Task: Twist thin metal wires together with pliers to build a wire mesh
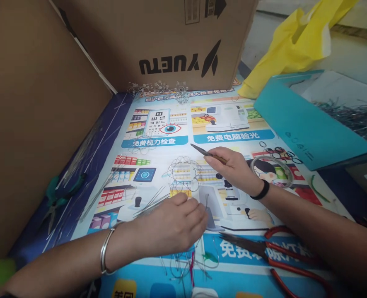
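Observation:
My left hand (pixel 182 221) is closed, its fingers pinched together near the middle of the printed sheet. A thin wire (pixel 206 200) rises by its fingertips and seems held in them; the grip itself is hidden. Dark pointed tweezers (pixel 202 150) are in my right hand (pixel 230 167), the tip aimed up and left. Between and beyond my hands lies a ring of looped wire (pixel 183 171). Straight wires (pixel 150 203) poke out behind my left hand. Below it is a tangle of bent wire (pixel 183 265) with pink and green bits.
Red-handled scissors (pixel 270 250) lie at right under my forearm. Green-handled pliers (pixel 56 198) and loose wires (pixel 80 159) are at left. A wire coil (pixel 290 174), black rings (pixel 273 152), a blue box (pixel 307 124) of wire pieces and yellow bag (pixel 286 49) stand right. Cardboard (pixel 124 41) walls the back.

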`<state>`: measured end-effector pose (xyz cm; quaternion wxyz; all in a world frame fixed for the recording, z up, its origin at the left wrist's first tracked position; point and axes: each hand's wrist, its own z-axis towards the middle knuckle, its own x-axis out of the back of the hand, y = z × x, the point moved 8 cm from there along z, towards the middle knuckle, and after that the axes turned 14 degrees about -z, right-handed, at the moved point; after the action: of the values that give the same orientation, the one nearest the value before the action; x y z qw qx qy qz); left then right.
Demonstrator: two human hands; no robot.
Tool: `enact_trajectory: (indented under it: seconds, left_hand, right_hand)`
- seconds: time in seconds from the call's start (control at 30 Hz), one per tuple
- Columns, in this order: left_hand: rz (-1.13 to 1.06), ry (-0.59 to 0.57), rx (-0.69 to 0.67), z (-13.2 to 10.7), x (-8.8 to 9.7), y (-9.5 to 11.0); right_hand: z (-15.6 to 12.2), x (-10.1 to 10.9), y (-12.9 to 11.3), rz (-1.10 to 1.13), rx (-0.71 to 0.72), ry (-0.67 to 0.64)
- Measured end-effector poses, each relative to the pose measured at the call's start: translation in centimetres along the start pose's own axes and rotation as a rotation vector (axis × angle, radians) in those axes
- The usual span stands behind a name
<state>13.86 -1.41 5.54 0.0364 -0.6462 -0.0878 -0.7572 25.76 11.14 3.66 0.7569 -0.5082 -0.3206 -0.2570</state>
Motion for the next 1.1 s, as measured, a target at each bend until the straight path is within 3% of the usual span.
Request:
enact_trajectory:
  seconds: [0.2, 1.1]
  left_hand:
    - [0.048, -0.041, 0.017, 0.6, -1.1, 0.3]
    - [-0.09, -0.035, 0.136, 1.3, -0.6, -0.2]
  right_hand:
    - [0.1, -0.2, 0.1, -0.026, 0.008, -0.011]
    - [0.0, -0.2, -0.1, -0.096, 0.021, -0.002]
